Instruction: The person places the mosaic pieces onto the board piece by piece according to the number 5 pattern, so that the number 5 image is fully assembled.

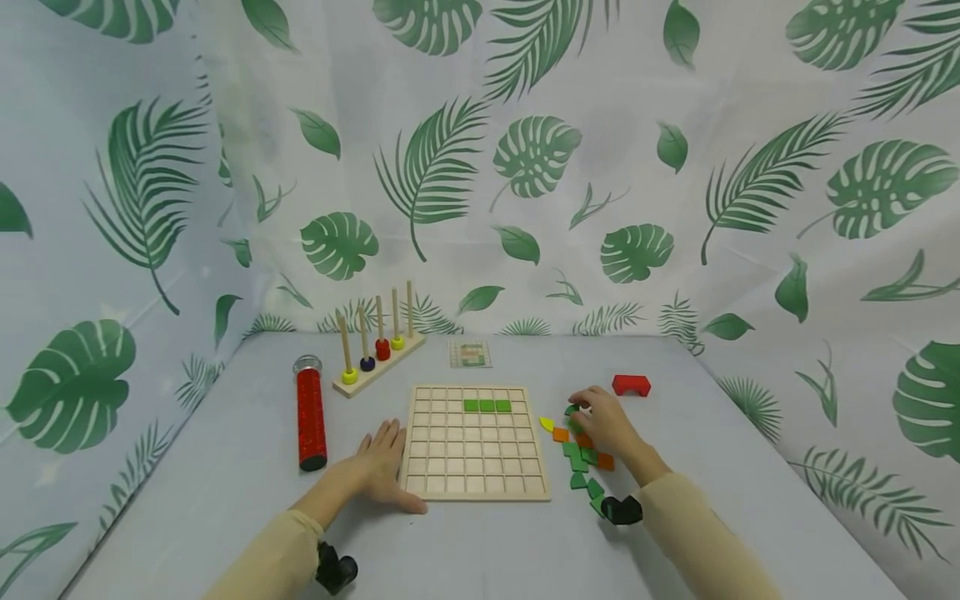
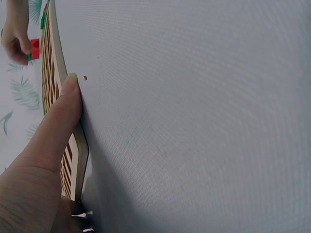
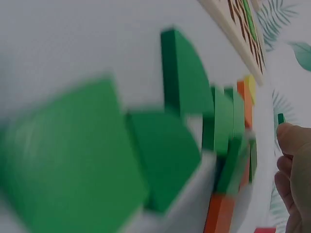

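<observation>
At the left edge of a wooden grid board (image 1: pixel 480 454) lies my left hand (image 1: pixel 381 468), fingers spread, with the thumb along the near corner. Three green square tiles (image 1: pixel 487 406) sit in a row in the board's upper cells. My right hand (image 1: pixel 606 423) is over loose pieces right of the board. Between its thumb and fingers it pinches a small green block (image 3: pixel 281 118), mostly hidden by the fingers. Below and beside it are several green blocks (image 1: pixel 578 481), some with curved sides, orange blocks (image 1: pixel 560 434) and a yellow curved piece (image 1: pixel 547 423).
A peg stand (image 1: pixel 367 381) with coloured beads stands behind the board on the left, near a red tube (image 1: pixel 311 417). A small patterned card (image 1: pixel 471 354) lies behind the board. A red arch block (image 1: pixel 632 385) is beyond my right hand.
</observation>
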`<control>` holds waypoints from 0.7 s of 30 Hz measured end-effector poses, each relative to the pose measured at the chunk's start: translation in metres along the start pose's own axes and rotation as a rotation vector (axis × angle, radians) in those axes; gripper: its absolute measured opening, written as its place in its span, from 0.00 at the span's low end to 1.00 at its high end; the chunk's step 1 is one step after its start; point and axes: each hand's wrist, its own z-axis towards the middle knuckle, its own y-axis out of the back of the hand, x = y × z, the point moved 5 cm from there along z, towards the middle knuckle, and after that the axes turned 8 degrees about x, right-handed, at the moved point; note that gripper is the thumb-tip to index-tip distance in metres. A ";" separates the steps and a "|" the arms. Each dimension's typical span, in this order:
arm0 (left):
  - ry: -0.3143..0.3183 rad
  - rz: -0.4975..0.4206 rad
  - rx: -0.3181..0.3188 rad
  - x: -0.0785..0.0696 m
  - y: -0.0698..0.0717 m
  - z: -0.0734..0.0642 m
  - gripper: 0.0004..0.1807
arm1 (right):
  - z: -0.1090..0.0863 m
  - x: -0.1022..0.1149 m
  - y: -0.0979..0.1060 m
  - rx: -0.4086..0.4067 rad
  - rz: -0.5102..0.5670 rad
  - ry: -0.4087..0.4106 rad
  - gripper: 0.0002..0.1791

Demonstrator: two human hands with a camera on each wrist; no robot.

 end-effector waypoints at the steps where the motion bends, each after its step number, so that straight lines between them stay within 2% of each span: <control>1: 0.001 0.003 -0.002 0.000 0.000 0.000 0.69 | 0.004 0.005 -0.003 -0.002 0.010 0.018 0.13; 7: -0.004 0.001 0.003 0.000 0.001 -0.001 0.68 | 0.022 0.040 -0.021 -0.031 0.051 0.155 0.12; 10: -0.006 -0.005 0.004 -0.001 0.000 -0.001 0.68 | 0.030 0.056 -0.030 -0.030 0.063 0.190 0.13; 16: -0.011 -0.008 -0.015 -0.001 0.001 -0.001 0.68 | 0.047 0.078 -0.047 0.025 0.115 0.179 0.13; 21: -0.002 -0.029 -0.006 0.002 0.000 0.001 0.70 | 0.057 0.095 -0.063 0.064 0.149 0.174 0.13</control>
